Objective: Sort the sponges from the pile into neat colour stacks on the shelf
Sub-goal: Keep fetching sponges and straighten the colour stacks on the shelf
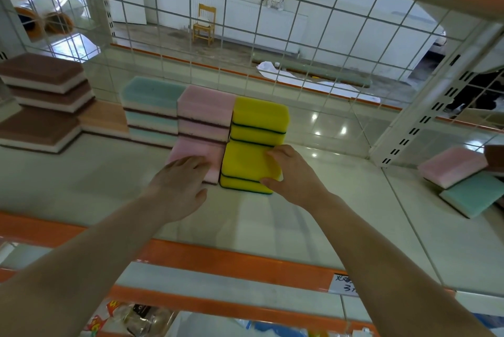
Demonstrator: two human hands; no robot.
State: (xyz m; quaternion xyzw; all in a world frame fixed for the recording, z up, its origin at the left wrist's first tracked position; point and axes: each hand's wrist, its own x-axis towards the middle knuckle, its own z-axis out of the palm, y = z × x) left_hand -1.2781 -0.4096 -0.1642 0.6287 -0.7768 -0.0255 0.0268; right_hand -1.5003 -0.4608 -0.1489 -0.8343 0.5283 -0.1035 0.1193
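On the shelf (341, 214) stand colour stacks: teal sponges (152, 113), pink sponges (204, 115) and yellow sponges (259, 121) at the back. In front lie a single pink sponge (196, 151) and a low stack of two yellow sponges (245, 164). My left hand (180, 186) rests flat on the front pink sponge, fingers spread. My right hand (291, 173) grips the right side of the front yellow stack, thumb at its near corner. At the right, a loose pile holds a pink sponge (452, 166), a teal one (471, 194) and a brown one (495, 159).
Brown-topped sponges (43, 77) are stacked at the far left, with an orange one (103, 118) beside them. A wire grid (245, 44) closes the shelf's back. An orange rail (218, 257) with a price label (345, 283) runs along the front edge. A perforated upright (425, 118) divides the shelf at right.
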